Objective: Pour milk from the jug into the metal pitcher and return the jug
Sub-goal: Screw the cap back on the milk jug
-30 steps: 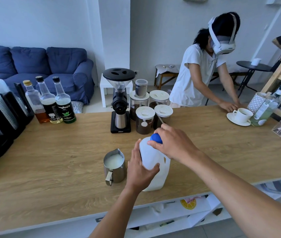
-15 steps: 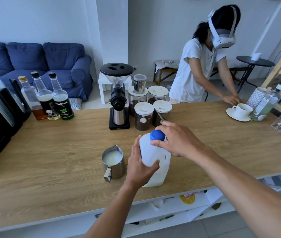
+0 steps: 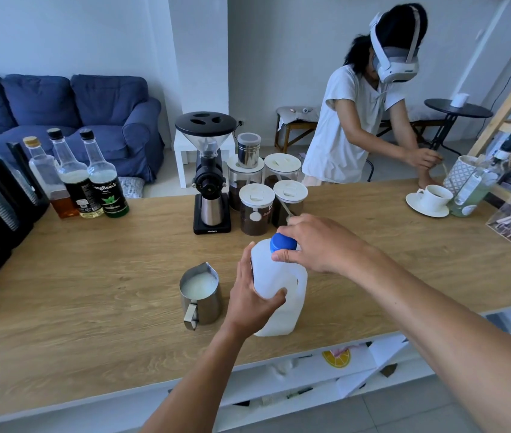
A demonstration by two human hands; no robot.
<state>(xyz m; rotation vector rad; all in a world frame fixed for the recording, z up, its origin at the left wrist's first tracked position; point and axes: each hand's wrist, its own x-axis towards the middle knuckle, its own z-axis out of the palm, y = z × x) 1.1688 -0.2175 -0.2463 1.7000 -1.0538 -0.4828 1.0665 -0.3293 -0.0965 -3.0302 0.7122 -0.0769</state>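
Pitcher holds milk; jug upright (left hand grip on body, right hand on cap).

Pitcher left of jug on counter; grinder behind

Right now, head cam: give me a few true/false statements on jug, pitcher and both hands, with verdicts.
1. The jug stands upright on the counter. True.
2. The pitcher is empty. False: it holds milk.
3. The right hand is on the blue cap. True.
4. The left hand holds the pitcher's handle. False: its grip is around the jug's body.
5. The pitcher sits right of the jug. False: it is on the left.
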